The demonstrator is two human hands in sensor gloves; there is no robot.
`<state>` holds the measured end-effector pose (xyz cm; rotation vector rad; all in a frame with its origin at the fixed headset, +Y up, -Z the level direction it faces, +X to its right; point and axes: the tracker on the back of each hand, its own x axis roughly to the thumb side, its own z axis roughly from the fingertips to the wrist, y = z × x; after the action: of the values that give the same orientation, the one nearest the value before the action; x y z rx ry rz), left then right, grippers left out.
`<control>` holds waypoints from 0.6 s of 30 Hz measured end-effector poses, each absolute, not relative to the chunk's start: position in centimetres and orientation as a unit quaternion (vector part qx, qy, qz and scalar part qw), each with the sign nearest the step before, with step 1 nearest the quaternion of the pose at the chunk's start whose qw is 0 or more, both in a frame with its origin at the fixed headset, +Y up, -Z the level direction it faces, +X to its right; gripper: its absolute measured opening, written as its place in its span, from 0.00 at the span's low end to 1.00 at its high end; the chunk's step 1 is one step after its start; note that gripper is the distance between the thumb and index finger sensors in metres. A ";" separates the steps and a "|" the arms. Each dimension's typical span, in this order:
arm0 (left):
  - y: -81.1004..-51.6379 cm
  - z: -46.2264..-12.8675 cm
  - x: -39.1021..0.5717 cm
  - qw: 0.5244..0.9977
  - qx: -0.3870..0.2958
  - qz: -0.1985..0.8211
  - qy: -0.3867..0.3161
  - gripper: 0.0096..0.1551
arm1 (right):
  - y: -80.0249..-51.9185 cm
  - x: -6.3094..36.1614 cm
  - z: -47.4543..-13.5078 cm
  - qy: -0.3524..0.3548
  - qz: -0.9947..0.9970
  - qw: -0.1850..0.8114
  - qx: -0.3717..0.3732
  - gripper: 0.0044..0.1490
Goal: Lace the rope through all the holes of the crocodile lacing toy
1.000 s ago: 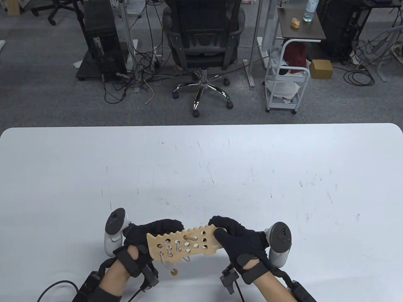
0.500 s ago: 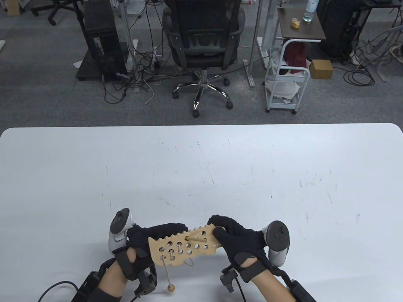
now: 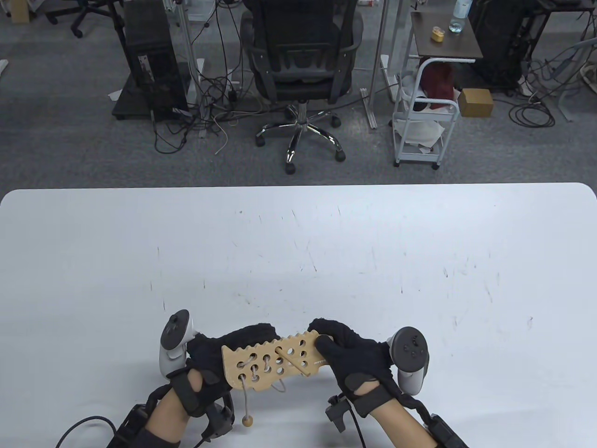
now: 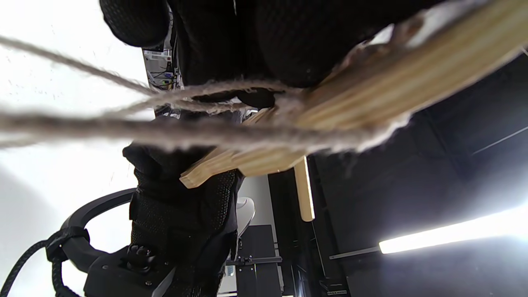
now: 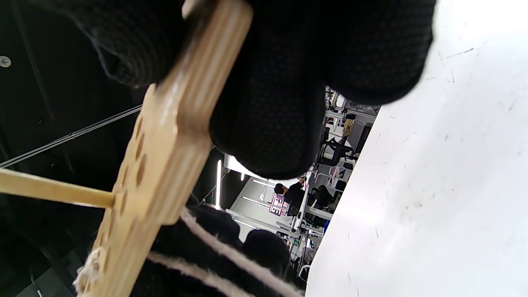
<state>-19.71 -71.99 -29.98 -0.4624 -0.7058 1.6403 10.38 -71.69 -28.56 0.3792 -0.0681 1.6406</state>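
Table view: I hold the crocodile board (image 3: 273, 361) above the near edge of the table (image 3: 298, 242), my left hand (image 3: 210, 368) curled round its left end, my right hand (image 3: 357, 357) pinching its right end, thumb on top. The wooden needle (image 3: 293, 361) stands through a hole near the middle, its length slanting toward my right hand. The rope (image 3: 244, 396) hangs from the laced left holes and ends in a bead (image 3: 247, 421).

Left wrist view: my fingers (image 4: 264, 41) press the board's underside; rope strands cross the lens, blurred. The needle projects clear of the board's far face.

Right wrist view: fingers (image 5: 268, 103) and thumb clamp the board's edge; the needle (image 5: 53, 189) is well through.

Judgement: the left holes are laced, those to the right remain open. To finish this pass well, I should keep the left grasp firm, free the right to draw the needle straight out, then take up slack before the next hole.
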 end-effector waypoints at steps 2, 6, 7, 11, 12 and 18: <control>-72.0 -30.0 -19.7 0.600 -0.201 0.709 -0.311 0.32 | -71.7 10.3 -28.5 -0.029 0.728 0.664 0.171 0.31; -72.0 -30.1 -19.9 0.603 -0.198 0.708 -0.310 0.32 | -71.4 10.2 -28.4 -0.032 0.731 0.659 0.176 0.30; -72.1 -30.1 -19.9 0.604 -0.199 0.709 -0.305 0.32 | -71.3 10.3 -28.3 -0.033 0.729 0.661 0.176 0.30; -72.5 -30.2 -19.8 0.598 -0.211 0.714 -0.298 0.32 | -71.2 10.5 -28.3 -0.032 0.716 0.675 0.174 0.29; -72.6 -30.2 -19.8 0.599 -0.212 0.713 -0.296 0.32 | -71.2 10.6 -28.3 -0.032 0.716 0.676 0.174 0.29; -73.1 -30.7 -20.5 0.616 -0.197 0.714 -0.270 0.32 | -71.1 10.8 -28.4 -0.041 0.713 0.678 0.172 0.29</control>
<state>-20.47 -73.13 -30.66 -0.4528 -0.6213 1.6442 10.81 -71.06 -28.36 0.3863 -0.0925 1.6031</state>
